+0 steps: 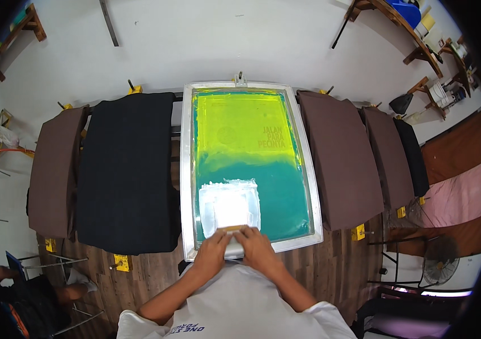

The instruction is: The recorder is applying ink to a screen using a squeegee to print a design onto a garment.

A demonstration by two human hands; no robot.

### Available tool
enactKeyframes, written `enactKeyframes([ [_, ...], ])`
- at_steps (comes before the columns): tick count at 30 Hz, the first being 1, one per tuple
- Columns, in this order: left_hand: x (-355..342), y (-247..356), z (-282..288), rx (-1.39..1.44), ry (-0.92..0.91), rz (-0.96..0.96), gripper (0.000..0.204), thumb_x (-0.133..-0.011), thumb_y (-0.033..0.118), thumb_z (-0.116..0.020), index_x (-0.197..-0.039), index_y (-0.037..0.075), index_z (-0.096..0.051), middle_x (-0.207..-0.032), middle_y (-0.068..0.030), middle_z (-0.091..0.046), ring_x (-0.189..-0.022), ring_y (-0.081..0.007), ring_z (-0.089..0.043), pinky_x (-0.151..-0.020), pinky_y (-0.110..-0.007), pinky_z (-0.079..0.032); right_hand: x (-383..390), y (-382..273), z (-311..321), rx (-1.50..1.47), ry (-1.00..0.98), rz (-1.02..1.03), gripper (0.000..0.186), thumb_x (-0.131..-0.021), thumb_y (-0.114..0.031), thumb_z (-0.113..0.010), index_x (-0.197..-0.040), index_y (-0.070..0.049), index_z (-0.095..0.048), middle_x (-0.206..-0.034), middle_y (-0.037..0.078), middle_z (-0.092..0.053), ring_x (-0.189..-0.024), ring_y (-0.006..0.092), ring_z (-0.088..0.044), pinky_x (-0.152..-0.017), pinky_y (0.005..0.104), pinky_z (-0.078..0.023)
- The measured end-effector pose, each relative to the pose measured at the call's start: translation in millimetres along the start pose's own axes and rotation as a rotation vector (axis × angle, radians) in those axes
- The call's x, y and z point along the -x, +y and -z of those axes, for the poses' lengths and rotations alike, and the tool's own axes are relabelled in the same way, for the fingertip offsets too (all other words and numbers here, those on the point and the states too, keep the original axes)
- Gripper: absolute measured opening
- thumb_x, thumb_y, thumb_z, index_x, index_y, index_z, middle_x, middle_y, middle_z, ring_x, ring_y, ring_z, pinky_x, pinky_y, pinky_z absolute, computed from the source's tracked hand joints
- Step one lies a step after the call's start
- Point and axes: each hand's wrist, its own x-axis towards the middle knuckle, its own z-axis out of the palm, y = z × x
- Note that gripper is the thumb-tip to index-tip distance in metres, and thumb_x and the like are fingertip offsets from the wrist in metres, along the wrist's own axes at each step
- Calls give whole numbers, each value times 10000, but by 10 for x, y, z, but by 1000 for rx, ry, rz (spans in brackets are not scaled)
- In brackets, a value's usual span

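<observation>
White ink [230, 204] lies just ahead of the grip, left hand [211, 253] and right hand [257, 250] both closed on the squeegee [235, 228], the screen frame [187, 141] stretching lengthwise away from them

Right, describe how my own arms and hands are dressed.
Your left hand and right hand are bare, without gloves; no watch or bracelet shows. The short sleeves are white, like the shirt, which carries dark blue print.
</observation>
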Motion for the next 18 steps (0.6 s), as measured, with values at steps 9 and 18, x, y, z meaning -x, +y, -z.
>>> enactKeyframes([
  [9,-471,-75,285,56,60,-34,435,-694,-124,-575,-1108,-29,-669,-1042,-246,-680,-947,-419,-653,-869,-473,-514,-515,45,427,23,-58,-49,490,-662,39,-648,-1134,-90,-682,-1036,153,-677,-976,366,-631,-828,481,-522],
  [18,-563,-257,53,-99,222,-106,436,-725,-120,-573,-1151,-45,-628,-1184,-233,-617,-1062,-404,-620,-914,-463,-503,-603,144,153,50,97,-47,563,-646,37,-685,-1184,-102,-599,-1232,119,-588,-1111,353,-565,-826,481,-511],
])
